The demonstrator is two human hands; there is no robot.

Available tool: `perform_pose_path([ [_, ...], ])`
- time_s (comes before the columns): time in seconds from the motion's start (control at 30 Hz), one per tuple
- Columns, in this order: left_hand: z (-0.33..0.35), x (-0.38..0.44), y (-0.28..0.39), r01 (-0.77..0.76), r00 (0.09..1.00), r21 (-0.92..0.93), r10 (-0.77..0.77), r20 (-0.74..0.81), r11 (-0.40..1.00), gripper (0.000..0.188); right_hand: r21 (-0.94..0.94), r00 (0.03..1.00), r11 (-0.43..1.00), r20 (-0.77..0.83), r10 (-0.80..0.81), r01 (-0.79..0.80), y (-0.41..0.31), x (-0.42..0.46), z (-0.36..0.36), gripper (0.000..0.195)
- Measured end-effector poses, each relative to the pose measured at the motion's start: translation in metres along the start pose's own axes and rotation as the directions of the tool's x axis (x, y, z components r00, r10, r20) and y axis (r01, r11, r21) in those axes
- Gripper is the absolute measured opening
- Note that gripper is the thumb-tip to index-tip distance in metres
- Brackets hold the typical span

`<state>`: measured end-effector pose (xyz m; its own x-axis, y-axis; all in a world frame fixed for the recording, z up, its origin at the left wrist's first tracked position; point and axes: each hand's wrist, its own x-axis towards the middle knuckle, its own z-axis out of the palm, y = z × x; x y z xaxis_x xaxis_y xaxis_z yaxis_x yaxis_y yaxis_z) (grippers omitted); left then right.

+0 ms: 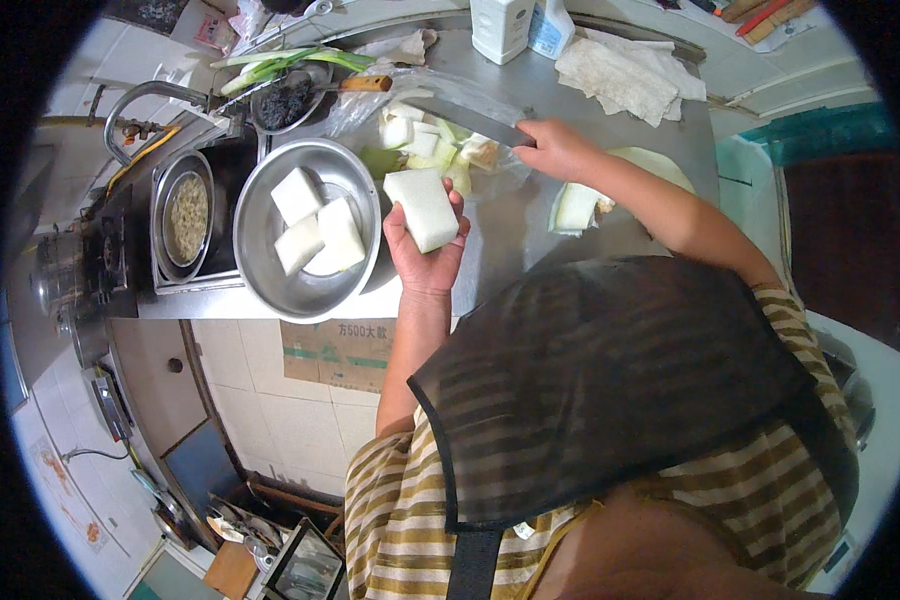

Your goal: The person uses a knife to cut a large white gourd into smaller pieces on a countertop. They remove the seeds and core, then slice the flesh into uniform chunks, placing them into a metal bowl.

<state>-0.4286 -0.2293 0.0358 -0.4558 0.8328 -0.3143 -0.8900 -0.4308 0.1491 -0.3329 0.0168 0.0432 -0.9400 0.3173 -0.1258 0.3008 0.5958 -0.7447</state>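
My left hand [429, 259] holds a thick block of pale, peeled melon [422, 208], possibly winter melon, just right of a steel bowl [241, 247]. Several similar white blocks [297, 196] lie inside that bowl. Farther right, my right hand [559, 150] grips a kitchen knife [469, 121], its blade pointing left over a pile of green peelings and pale scraps [427, 146] on a clear plastic bag [487, 101]. A rind-edged melon piece [572, 208] rests on the steel counter [510, 240], below my right forearm. Another pale green piece [656, 166] is partly hidden behind that forearm.
Left of the bowl, a steel basin [157, 225] of small pale food stands in the sink [221, 176] near a curved faucet [112, 124]. Behind are spring onions [292, 64] and a bowl of dark food [285, 105]. Bottles [501, 30] and cloths [630, 71] line the back.
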Motion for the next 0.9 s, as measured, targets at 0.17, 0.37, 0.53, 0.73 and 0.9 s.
perform_pose_path([
  [0.17, 0.014, -0.008, -0.003, -0.085, 0.995, 0.023, 0.087, -0.056, 0.996, 0.055, 0.230, 0.998, 0.972, -0.044, 0.053, -0.041, -0.011, -0.028, 0.009, 0.026],
  [0.37, 0.001, -0.020, -0.003, -0.093, 0.989, 0.114, 0.105, -0.102, 0.989, 0.058, 0.296, 0.996, 0.953, -0.045, 0.079, -0.062, -0.009, -0.065, 0.011, 0.024],
  [0.53, -0.007, -0.033, -0.008, -0.066, 0.980, 0.451, 0.142, -0.138, 0.890, 0.055, 0.336, 0.975, 0.915, 0.069, 0.211, -0.222, -0.006, -0.099, 0.015, 0.020],
  [0.73, -0.049, -0.063, -0.012, 0.112, 0.984, 0.937, 0.093, -0.151, 0.331, 0.079, 0.206, 0.928, 0.928, 0.278, 0.248, -0.310, 0.000, -0.141, 0.024, 0.026],
  [0.9, -0.077, -0.056, -0.030, 0.024, 0.999, 0.991, 0.034, -0.020, -0.133, 0.073, 0.290, 0.906, 0.898, 0.364, 0.216, -0.331, 0.058, -0.185, 0.049, 0.038],
])
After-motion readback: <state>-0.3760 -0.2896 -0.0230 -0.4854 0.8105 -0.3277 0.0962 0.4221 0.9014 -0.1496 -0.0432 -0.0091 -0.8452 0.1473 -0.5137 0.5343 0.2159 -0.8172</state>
